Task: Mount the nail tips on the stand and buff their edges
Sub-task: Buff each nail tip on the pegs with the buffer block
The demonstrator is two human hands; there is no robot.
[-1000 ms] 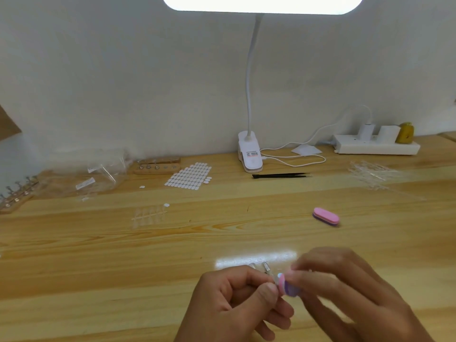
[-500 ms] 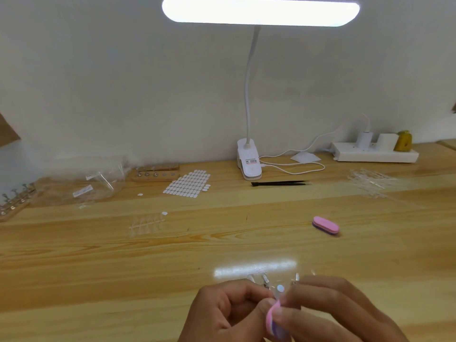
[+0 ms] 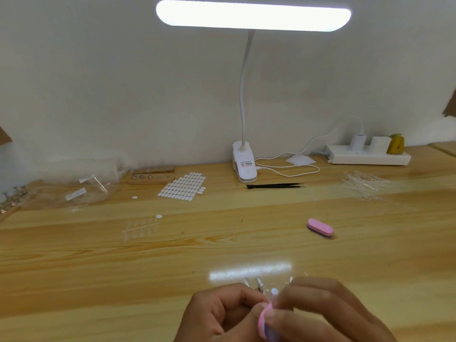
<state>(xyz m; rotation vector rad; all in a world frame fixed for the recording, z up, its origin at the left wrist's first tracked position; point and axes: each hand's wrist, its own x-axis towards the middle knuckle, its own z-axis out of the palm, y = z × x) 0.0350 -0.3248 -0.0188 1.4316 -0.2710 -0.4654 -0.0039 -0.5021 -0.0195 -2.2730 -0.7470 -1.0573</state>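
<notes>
At the bottom edge of the frame my left hand (image 3: 223,314) pinches a small metal stand clip (image 3: 259,285) that carries a clear nail tip with a white dot (image 3: 274,291). My right hand (image 3: 318,314) grips a pink and purple buffer block (image 3: 263,322) and holds it against the tip, right beside my left thumb. More metal clips poke up behind my fingers, partly hidden. A second pink buffer block (image 3: 320,227) lies on the wooden table (image 3: 98,267) to the right.
Clear nail tips (image 3: 139,228) lie mid-left; a sheet of white adhesive dots (image 3: 182,186), a wooden stand base (image 3: 150,176) and plastic bags (image 3: 91,186) sit behind. Black tweezers (image 3: 275,185), the lamp clamp (image 3: 243,160), a power strip (image 3: 367,154) and clear strips (image 3: 365,182) are at the back.
The view tilted up, so both hands sit lower in the frame. My right hand slid the buffer block down along the tip, from beside my left thumb tip to below it.
</notes>
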